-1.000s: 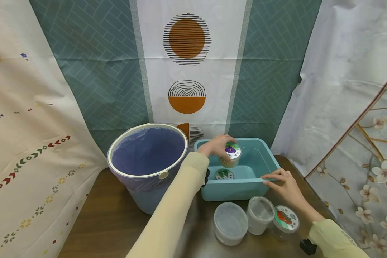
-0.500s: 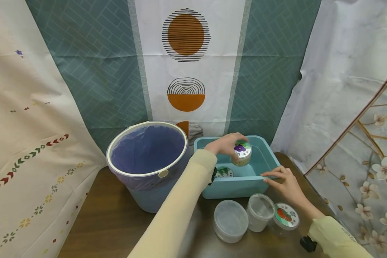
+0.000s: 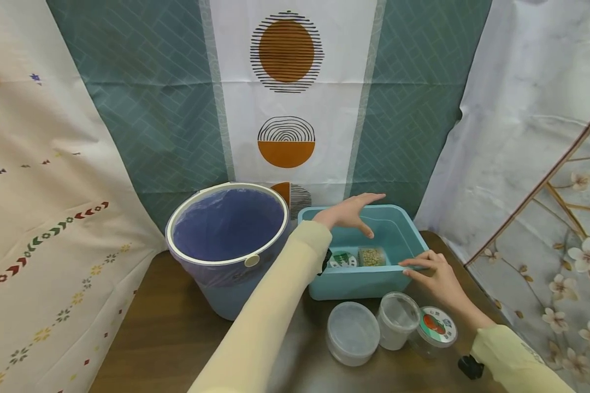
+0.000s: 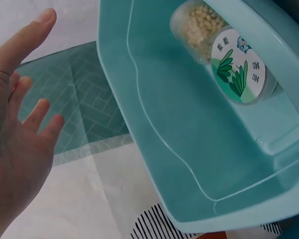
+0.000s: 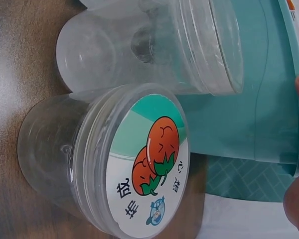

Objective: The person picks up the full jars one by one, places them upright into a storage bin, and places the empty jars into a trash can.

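Observation:
My left hand (image 3: 348, 214) hovers over the light-blue plastic bin (image 3: 361, 285), fingers spread and holding nothing. Inside the bin, near its front wall, a clear jar of beige pellets (image 3: 372, 256) appears to lie on its side. Beside it sits a jar with a green-leaf label (image 4: 237, 67) on its lid. With thumb and fingers, my right hand (image 3: 437, 275) pinches the bin's front rim near the right corner. Just in front of that hand stands a clear jar with a red-fruit label (image 5: 149, 164), lid on.
A clear jar (image 3: 397, 322) and a wide tub with a translucent lid (image 3: 353, 333) stand before the bin on the wooden table (image 3: 147, 327). To the left rises a large bucket (image 3: 226, 259) lined with a purple bag. Patterned cloths (image 3: 177, 98) hang behind and at the sides.
My left hand moved right over the bin with the pellet jar, then let go of it. The jar now lies in the bin beside the leaf-label jar. My right hand stayed on the rim.

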A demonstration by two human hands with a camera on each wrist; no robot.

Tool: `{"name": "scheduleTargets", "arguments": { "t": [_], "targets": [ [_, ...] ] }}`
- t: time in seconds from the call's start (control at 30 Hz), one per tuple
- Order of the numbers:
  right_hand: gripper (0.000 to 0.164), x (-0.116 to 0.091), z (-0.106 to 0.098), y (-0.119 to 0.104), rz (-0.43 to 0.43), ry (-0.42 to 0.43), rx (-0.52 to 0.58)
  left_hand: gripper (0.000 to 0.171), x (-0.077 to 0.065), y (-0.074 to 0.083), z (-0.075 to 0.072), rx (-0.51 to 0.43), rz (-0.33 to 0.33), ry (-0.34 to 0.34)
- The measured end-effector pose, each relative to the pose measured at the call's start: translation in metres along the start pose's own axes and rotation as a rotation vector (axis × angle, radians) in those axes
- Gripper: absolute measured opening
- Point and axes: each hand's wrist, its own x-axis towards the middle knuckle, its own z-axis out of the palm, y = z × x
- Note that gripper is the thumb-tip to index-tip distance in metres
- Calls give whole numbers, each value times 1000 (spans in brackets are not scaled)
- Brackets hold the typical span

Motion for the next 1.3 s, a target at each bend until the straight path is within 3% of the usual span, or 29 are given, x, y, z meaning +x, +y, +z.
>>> {"name": "scheduleTargets", "arguments": {
  "t": [0.43, 0.9, 1.3],
  "targets": [
    [20, -2, -1, -2, -14, -3, 14, 97, -17, -7, -8, -78, 24, 2],
    [21, -3, 1, -1, -21, 8, 14, 95, -21, -9, -9, -98, 39, 23],
    [20, -3, 1, -1, -34, 21, 8, 92, -38, -1, -12, -231, 107, 114]
  ]
}}
